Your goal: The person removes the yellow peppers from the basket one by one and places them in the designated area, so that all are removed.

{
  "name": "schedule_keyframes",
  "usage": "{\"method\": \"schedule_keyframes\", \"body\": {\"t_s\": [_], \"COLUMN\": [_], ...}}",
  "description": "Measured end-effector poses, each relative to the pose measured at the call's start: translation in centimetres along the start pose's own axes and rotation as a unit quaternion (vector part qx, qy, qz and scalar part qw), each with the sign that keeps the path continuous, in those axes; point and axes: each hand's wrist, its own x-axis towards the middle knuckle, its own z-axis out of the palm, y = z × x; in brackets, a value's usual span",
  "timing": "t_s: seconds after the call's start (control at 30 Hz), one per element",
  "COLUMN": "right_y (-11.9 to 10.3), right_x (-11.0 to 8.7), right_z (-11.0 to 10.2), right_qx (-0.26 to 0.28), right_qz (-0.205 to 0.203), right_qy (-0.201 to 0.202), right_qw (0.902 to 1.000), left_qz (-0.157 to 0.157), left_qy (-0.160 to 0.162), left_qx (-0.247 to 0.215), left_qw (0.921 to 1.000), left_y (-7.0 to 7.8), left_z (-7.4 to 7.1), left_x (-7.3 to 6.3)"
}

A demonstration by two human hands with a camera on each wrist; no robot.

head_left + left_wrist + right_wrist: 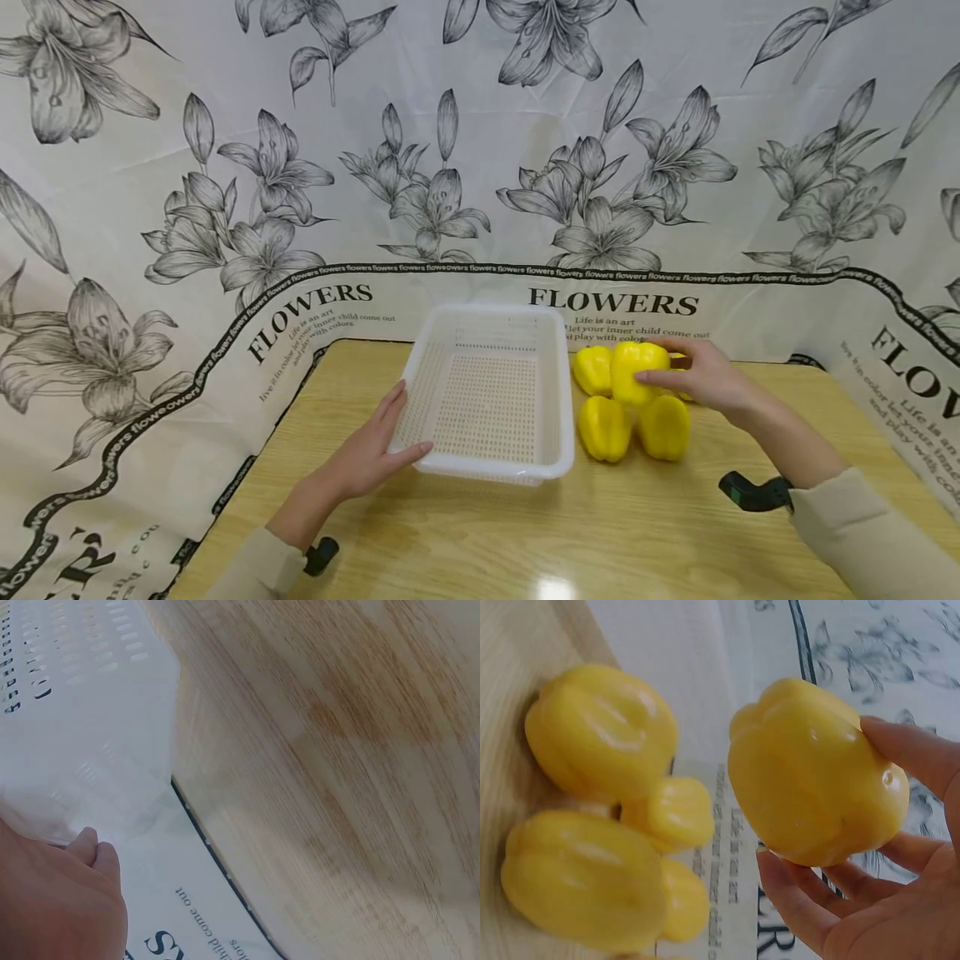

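A white perforated plastic basket [491, 400] is in the middle of the head view, with nothing inside it. My left hand [367, 454] grips its left side, the thumb over the rim and the fingers along the outer wall. To the right of the basket, my right hand [701, 375] holds a yellow bell pepper [814, 780] between thumb and fingers, raised above the others. Several more yellow bell peppers lie on the table below it, among them a front left one [604, 429] and a front right one [664, 427]. Those at the back are partly hidden by the held pepper and hand.
The wooden table [465, 533] spreads under the basket and peppers. A white cloth [450, 225] printed with flowers and lettering hangs behind the table and along both sides. A dark wrist camera [753, 492] sits on the right wrist, another [322, 556] on the left.
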Motion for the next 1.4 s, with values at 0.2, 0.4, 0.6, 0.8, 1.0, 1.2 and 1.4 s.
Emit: {"method": "schedule_keyframes", "body": {"t_s": [0.2,0.4,0.6,0.8,1.0,1.2,1.4], "right_y": [1.8,4.1,6.7,9.0,11.5,13.1,14.1], "right_x": [-1.1,-2.2,-3.3,-4.2,-4.6,-4.7,-4.4], "right_z": [-2.6,-4.6,-5.3,-5.8,-5.7,-4.9,-4.2], "right_qx": [-0.031,-0.043,-0.052,-0.059,-0.061,-0.045,-0.029], "right_qz": [0.011,0.017,0.027,0.033,0.045,0.051,0.05], "right_qy": [0.001,0.015,0.011,0.016,0.006,-0.021,-0.049], "right_qw": [0.9994,0.9988,0.9982,0.9976,0.9971,0.9974,0.9971], "left_qz": [-0.009,-0.003,-0.005,-0.005,-0.002,-0.003,0.005], "left_qy": [-0.007,-0.006,-0.007,-0.014,-0.011,-0.009,0.0], "left_qx": [0.004,0.002,0.006,0.003,0.006,0.011,0.009], "left_qw": [0.9999,1.0,0.9999,0.9999,0.9999,0.9999,0.9999], "left_y": [-0.1,0.0,-0.1,-0.1,0.0,-0.1,0.0], "left_z": [0.0,0.0,0.0,0.0,0.0,0.0,0.1], "left_x": [0.0,0.0,0.0,0.1,-0.1,-0.1,-0.1]}}
